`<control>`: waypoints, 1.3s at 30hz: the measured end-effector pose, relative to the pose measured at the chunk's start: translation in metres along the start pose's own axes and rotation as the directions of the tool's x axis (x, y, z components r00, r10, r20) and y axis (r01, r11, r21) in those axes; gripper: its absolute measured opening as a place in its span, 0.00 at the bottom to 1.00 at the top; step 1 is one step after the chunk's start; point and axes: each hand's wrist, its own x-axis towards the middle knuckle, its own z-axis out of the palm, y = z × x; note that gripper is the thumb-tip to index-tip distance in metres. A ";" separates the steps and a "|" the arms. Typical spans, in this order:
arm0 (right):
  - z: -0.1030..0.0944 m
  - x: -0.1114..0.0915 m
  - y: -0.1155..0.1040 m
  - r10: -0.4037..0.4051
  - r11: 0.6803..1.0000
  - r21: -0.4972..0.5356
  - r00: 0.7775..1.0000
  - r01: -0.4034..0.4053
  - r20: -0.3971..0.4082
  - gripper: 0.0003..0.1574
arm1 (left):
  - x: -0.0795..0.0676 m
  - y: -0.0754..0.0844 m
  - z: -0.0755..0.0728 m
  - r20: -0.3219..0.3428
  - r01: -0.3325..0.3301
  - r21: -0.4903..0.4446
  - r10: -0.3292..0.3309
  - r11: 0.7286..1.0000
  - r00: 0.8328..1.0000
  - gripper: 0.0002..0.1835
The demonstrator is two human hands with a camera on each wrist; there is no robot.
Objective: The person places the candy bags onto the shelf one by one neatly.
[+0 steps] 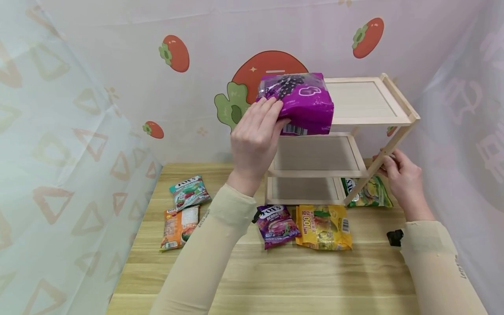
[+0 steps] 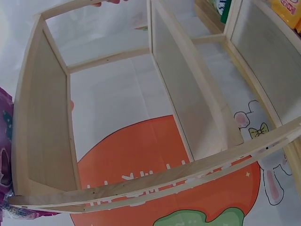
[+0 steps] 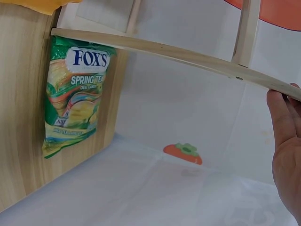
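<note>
My left hand (image 1: 256, 131) grips a purple candy bag (image 1: 307, 103) at its left front edge, over the left end of the top shelf. Dark berries and a barcode show on the bag; in the left wrist view only a strip of the bag (image 2: 5, 141) appears. The three-tier wooden rack (image 1: 370, 99) stands on the table, its shelves framed in pale wood. At the rack's right side post, my right hand (image 1: 405, 181) holds on with thumb and fingers. In the right wrist view this hand (image 3: 287, 132) is partly cut off at the edge.
Before the rack lie a purple Fox's berries bag (image 1: 277, 225) and a yellow bag (image 1: 323, 227). A green Fox's bag (image 1: 370, 191) sits by the right post. Further left, a teal bag (image 1: 190, 192) overlaps an orange one (image 1: 179, 229). Printed cloth (image 1: 118, 43) surrounds the wooden table (image 1: 275, 280).
</note>
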 end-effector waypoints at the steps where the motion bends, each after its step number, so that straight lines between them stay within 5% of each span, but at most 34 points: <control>1: 0.000 0.000 0.000 0.001 1.000 0.003 1.000 -0.001 0.000 0.27 | 0.000 0.001 0.001 -0.001 0.002 0.008 -0.002 1.000 1.000 0.15; 18: 0.000 0.000 0.000 0.012 1.000 -0.019 1.000 -0.012 0.005 0.29 | 0.002 -0.003 0.018 0.022 -0.023 0.146 0.020 0.989 1.000 0.16; 29: 0.000 0.002 0.000 0.013 1.000 -0.024 1.000 -0.013 0.010 0.29 | 0.002 -0.008 0.027 0.025 -0.027 0.148 0.023 0.989 0.999 0.16; 39: 0.000 0.001 0.001 0.018 1.000 -0.008 0.999 -0.017 0.031 0.30 | 0.003 -0.013 0.032 0.129 0.031 0.100 -0.043 0.995 0.991 0.17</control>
